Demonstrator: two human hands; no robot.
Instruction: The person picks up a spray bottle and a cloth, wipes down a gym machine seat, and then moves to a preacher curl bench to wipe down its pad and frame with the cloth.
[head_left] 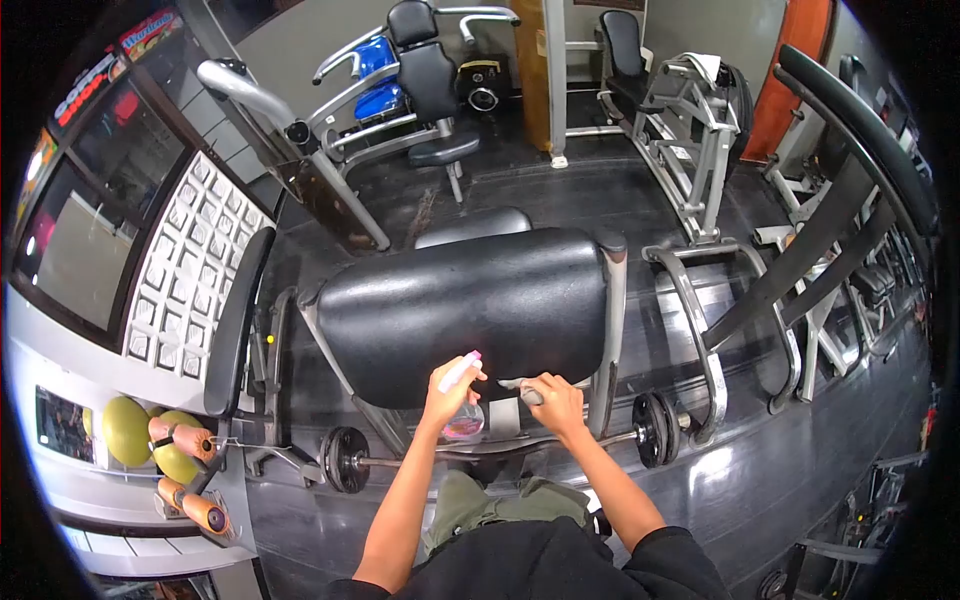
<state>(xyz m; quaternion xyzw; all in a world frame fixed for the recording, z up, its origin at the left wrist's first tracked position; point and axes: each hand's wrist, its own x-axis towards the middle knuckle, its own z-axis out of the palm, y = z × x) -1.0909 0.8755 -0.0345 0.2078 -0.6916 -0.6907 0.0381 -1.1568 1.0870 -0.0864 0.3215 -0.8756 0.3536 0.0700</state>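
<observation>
Clasping a spray bottle (465,423) in the left hand (450,393) and a grey cloth (531,396) in the right hand (557,402), grips closed

Left grip (449,394) wrapped round spray bottle (464,424); right grip (557,402), near it, holds grey cloth (531,396). Black pad (465,300) beyond both grips; barbell (505,452) nearer body.

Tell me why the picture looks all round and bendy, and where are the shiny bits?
Head view: probably a wide lens, since the scene curves and the corners go black; head view: soft glare on the black pad, brighter patches on the dark floor; head view: the left hand looks fairly sharp.
</observation>
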